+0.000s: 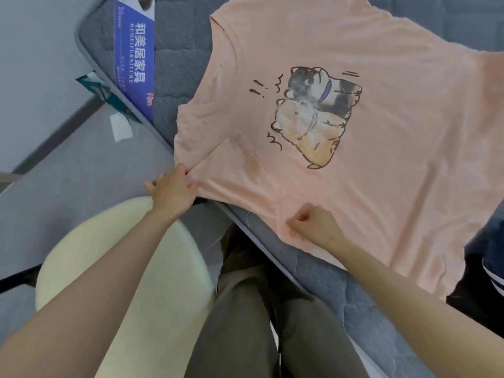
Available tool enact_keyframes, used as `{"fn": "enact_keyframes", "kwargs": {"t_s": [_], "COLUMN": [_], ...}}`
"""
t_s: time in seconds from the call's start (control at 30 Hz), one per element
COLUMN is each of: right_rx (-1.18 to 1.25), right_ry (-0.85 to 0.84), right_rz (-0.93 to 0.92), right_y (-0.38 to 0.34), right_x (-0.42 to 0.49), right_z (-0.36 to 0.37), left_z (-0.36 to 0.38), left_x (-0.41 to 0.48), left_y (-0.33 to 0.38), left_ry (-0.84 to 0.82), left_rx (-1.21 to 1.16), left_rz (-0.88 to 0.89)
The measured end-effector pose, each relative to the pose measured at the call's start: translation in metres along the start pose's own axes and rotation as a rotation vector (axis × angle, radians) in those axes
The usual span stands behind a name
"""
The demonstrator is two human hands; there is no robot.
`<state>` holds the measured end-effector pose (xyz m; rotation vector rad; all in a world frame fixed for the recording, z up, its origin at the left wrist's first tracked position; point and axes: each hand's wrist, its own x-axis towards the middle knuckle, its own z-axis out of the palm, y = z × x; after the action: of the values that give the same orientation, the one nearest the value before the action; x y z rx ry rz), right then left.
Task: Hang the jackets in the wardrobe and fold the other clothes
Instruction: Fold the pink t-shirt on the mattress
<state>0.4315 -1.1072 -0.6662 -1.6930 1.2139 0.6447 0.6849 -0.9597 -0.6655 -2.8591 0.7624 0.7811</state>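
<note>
Pink t-shirt (341, 159) lies spread print-up on mattress (174, 64). Left hand (171, 190) pinches near sleeve edge, right hand (316, 227) closed on near hem, probably gripping fabric, pulling it flat for folding.

T-shirt (341, 159): pale peach-pink, printed with two cartoon dogs, one grey-black with blue collar, one tan. Mattress (177, 64): grey, quilted; blue label (133, 58) with white lettering at its far-left edge. Stool (131, 268): cream. Trousers (245, 309): olive-grey.
</note>
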Motion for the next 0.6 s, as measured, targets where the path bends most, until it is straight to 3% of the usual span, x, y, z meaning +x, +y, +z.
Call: {"fn": "enact_keyframes", "kwargs": {"t_s": [0.23,0.43,0.6], "right_rx": [0.313,0.435,0.458], "right_ry": [0.204,0.368,0.49], "right_rz": [-0.074,-0.146,-0.226], "right_y": [-0.002,-0.031,-0.055], "right_x": [-0.002,0.029,0.077], "right_z": [-0.029,-0.085,-0.134], "left_z": [-0.023,-0.047,-0.057], "left_x": [0.005,0.04,0.094], "left_y": [0.053,0.114,0.167], "left_ry": [0.091,0.022,0.004], "left_rx": [-0.192,-0.483,-0.561], "left_rz": [0.09,0.325,0.398]}}
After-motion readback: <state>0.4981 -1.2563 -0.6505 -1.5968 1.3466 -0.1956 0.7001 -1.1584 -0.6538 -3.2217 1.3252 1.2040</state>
